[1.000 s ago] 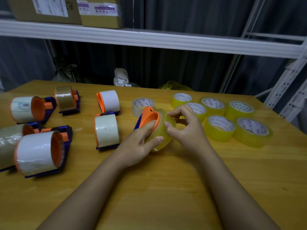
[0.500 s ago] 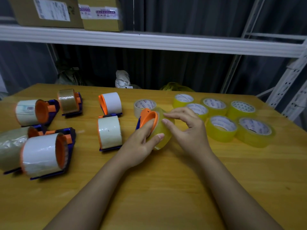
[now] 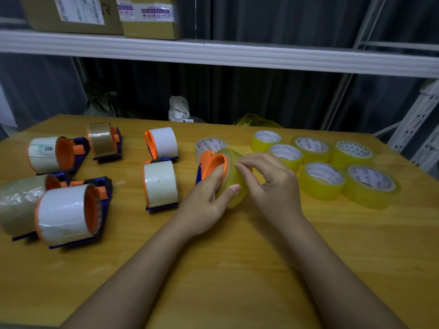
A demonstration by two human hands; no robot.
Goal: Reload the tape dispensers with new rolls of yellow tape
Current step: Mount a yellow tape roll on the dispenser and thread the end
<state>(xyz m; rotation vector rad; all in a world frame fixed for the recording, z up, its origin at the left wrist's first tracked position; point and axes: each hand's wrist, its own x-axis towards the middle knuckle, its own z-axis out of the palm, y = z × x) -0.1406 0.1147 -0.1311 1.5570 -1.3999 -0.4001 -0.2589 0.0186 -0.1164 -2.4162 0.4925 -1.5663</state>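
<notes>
Near the middle of the pale wooden surface (image 3: 237, 269) the person holds an orange-and-blue plastic tape dispenser (image 3: 210, 166) that carries a translucent yellow roll of tape (image 3: 234, 186). The left hand (image 3: 209, 200) is wrapped round it, fingers hooked inside the orange hub and the thumb laid across the yellow band. The right hand (image 3: 266, 181) is curled in from the other side, its fingertips (image 3: 238, 166) pinched together at the top of the roll — picking, I would say, for the loose end of the tape, though the end itself is too fine to make out. To do this well the left hand should keep the roll from spinning while a nail lifts the edge squarely across its width, so the strip peels whole and does not split into a sliver; then it wants drawing toward the blue cutter side, which is hidden behind the hub. Six more yellow rolls (image 3: 320, 181) lie flat near the right edge, well apart from the work, and a beige roll (image 3: 209, 146) sits just behind the dispenser. Toward the left edge stand other dispensers (image 3: 161, 184) loaded with white or brownish tape — those, I judge, are not yet reloaded.
</notes>
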